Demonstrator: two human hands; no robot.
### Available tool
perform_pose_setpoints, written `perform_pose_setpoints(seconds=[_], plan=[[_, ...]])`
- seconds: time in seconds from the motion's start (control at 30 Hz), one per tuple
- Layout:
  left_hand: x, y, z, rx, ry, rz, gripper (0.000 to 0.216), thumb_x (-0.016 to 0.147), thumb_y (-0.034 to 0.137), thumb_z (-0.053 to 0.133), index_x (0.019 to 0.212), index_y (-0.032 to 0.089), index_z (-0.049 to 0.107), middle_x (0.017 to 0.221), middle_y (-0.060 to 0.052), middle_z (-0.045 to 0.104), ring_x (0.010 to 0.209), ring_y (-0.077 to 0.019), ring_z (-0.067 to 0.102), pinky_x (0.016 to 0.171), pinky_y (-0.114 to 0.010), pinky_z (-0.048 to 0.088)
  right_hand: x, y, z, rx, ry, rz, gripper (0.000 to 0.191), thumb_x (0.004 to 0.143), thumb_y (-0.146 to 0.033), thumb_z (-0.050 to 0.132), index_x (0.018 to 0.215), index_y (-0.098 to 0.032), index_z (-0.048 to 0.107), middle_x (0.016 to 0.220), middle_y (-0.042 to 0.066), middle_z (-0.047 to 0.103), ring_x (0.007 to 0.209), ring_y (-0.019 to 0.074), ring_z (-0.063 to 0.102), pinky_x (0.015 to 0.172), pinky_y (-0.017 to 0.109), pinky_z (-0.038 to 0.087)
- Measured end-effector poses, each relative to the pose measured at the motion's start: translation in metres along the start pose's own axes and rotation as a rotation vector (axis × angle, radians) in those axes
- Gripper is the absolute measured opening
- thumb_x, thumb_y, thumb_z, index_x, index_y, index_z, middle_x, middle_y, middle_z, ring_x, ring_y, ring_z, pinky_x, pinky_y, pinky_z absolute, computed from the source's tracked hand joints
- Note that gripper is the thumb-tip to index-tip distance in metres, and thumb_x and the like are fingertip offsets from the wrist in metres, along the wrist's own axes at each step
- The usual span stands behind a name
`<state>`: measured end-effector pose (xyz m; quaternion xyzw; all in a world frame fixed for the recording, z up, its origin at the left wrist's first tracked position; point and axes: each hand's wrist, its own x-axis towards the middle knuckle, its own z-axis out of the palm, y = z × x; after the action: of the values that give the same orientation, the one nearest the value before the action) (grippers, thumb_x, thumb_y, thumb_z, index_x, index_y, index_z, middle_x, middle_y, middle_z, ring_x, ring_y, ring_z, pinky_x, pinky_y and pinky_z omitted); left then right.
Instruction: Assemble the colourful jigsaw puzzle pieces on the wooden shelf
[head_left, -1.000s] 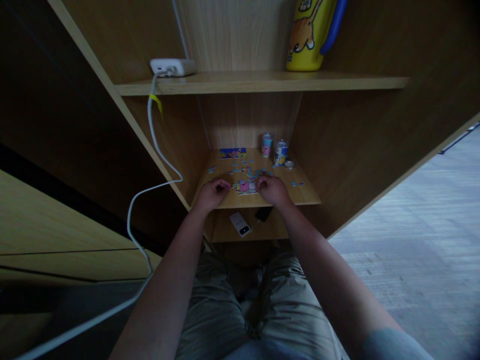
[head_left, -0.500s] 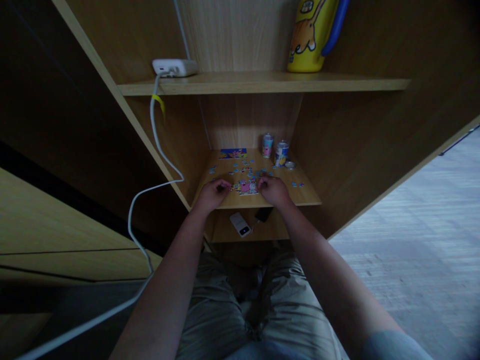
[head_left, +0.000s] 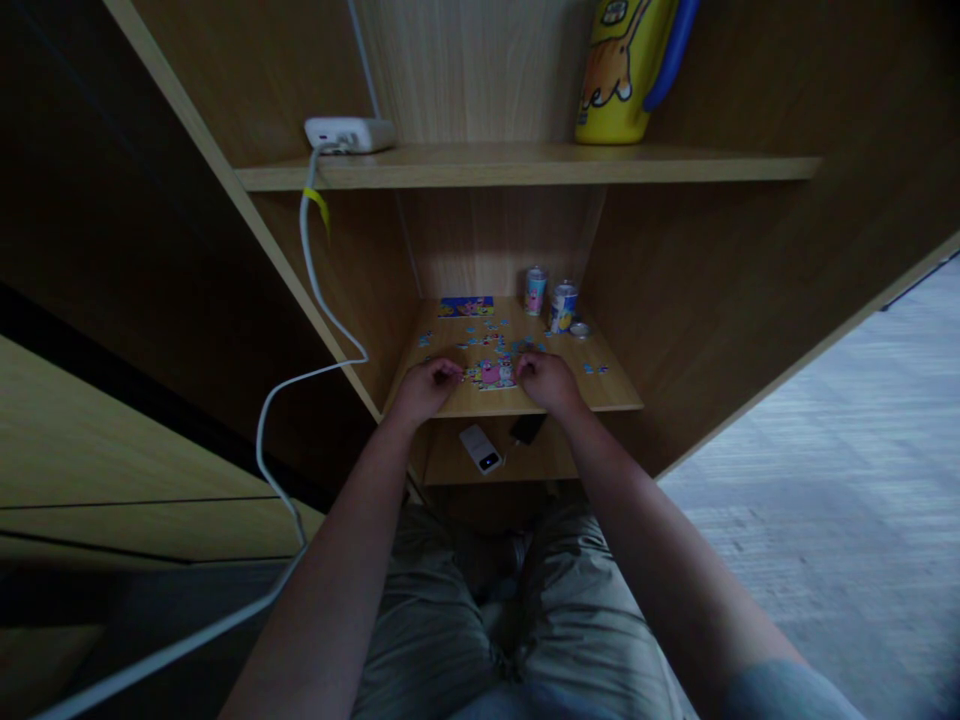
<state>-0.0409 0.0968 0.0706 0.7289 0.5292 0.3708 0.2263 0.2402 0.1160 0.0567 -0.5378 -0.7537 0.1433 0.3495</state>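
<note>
A partly joined jigsaw puzzle (head_left: 493, 375) with pink and yellow cartoon figures lies near the front edge of the middle shelf. At its left side is my left hand (head_left: 429, 386), fingers pinched together; whatever they hold is too small to make out. My right hand (head_left: 547, 380) touches or hovers over the puzzle's right edge, fingers curled closed, their tips partly hidden. Loose puzzle pieces (head_left: 491, 340) are scattered behind the joined part, with a few more pieces (head_left: 595, 369) to the right. A picture card (head_left: 466, 307) lies flat at the back left.
Two printed cans (head_left: 535, 290) stand at the back right, beside a round metal lid (head_left: 580, 329). Above, the upper shelf (head_left: 480, 168) holds a white power device (head_left: 349, 134) with a hanging cable (head_left: 262, 425) and a yellow bottle (head_left: 613, 90). A power bank (head_left: 480, 449) lies below.
</note>
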Motion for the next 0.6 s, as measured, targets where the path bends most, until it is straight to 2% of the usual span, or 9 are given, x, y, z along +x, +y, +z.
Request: perform_pose_setpoints(seconds=[0.6], plan=[[-0.0014,0.0063,-0.0026,0.021,0.004,-0.01,0.016,0.095,0.038,0.071,0.099,0.025,0.08,0.106,-0.005,0.085,0.099,-0.0245,0.078,0.097,-0.041,0.06,-0.0005,-0.0003,-0.0003,0.01,0.003,0.007,0.023,0.089,-0.01,0.061,0.082,-0.025,0.077,0.09,0.0,0.082,0.088,0.0198,0.074,0.081,0.027,0.051]])
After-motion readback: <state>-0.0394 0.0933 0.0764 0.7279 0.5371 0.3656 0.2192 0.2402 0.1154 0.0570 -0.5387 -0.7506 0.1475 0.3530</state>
